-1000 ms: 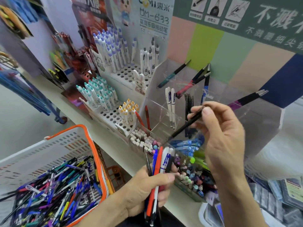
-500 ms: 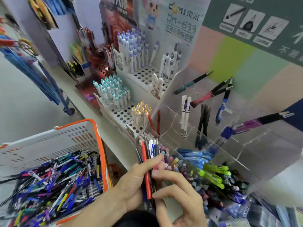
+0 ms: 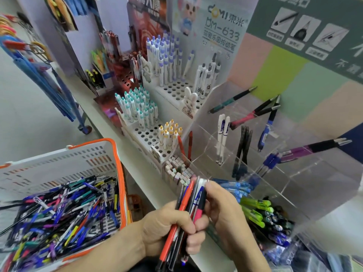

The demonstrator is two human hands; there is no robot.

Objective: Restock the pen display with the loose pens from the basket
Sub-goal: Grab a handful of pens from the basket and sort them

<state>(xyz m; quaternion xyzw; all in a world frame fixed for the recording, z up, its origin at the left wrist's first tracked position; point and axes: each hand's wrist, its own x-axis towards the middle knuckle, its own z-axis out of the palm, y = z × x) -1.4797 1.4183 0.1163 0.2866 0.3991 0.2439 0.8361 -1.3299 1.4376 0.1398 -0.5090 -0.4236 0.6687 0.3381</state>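
The left hand [image 3: 167, 230] curls tight round a bunch of pens [image 3: 188, 209]; the right hand [image 3: 222, 207] pinches the top of one pen in that bunch. To do this well, draw out a single pen without loosening the rest, then match it to its like in the clear display [image 3: 294, 173]. The basket [image 3: 59, 163] of loose pens sits at left.

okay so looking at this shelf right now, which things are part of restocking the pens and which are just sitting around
Part of the job:
- basket of loose pens
- bundle of pens gripped in the left hand
- right hand, fingers on the bundle
- clear pen display

Just sitting around:
- white peg-hole stands of capped pens
- rabbit figure
- poster
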